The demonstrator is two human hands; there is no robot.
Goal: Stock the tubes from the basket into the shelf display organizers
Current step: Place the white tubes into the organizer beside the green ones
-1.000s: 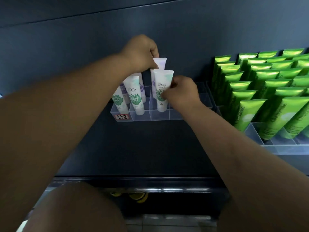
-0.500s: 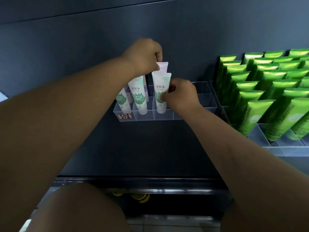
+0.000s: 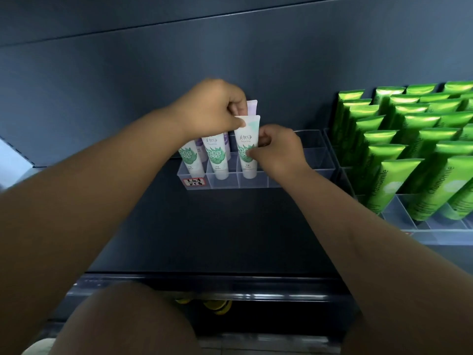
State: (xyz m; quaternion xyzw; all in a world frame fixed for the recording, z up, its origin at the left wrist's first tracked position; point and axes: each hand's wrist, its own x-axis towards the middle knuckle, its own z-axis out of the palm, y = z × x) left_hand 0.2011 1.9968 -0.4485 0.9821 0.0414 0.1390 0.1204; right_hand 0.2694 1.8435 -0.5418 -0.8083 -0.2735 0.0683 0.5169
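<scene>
Fingers of left hand pinched on purple tube crimp; right hand curled round white tube. Tubes judged light, soft, slick; best held at stiff crimp.

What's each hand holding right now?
Left hand: closed, pinching the top of the purple tube.
Right hand: closed, pinching the white-and-green tube standing in the clear organizer.

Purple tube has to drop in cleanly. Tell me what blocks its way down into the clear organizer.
Nothing visible blocks it. The purple tube, pinched by the left hand, stands behind the white-green tube; what lies below it is hidden.
</scene>
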